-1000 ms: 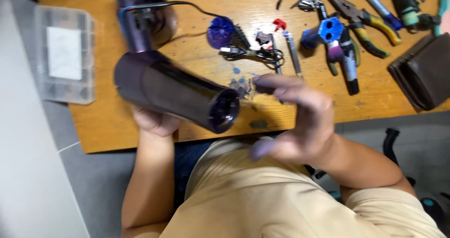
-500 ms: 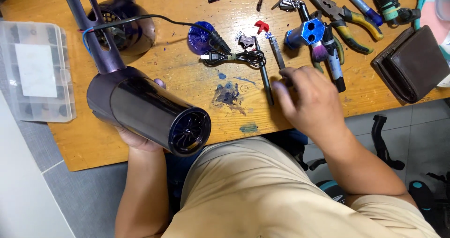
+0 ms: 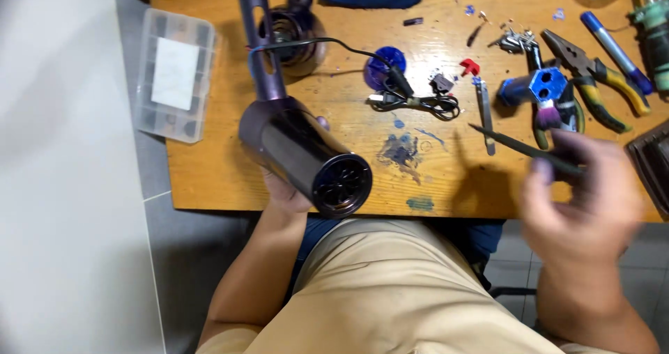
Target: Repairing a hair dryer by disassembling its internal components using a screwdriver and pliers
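Paint-stained wooden workbench (image 3: pixel 446 180) above grey tiled floor (image 3: pixel 174 256).

Bare bench (image 3: pixel 446 180) between dryer barrel (image 3: pixel 303 155) and pliers (image 3: pixel 592 75).

Dark purple hair-dryer barrel (image 3: pixel 303 155), glossy cylinder, tilted with its open vented end toward the table's near edge, held up from beneath. Thin dark pointed tool (image 3: pixel 519 148), slanted, raised above the wooden tabletop.

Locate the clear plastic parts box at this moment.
In the head view, the clear plastic parts box sits at the far left edge of the wooden table, left of the dark cylindrical housing held in the left hand.
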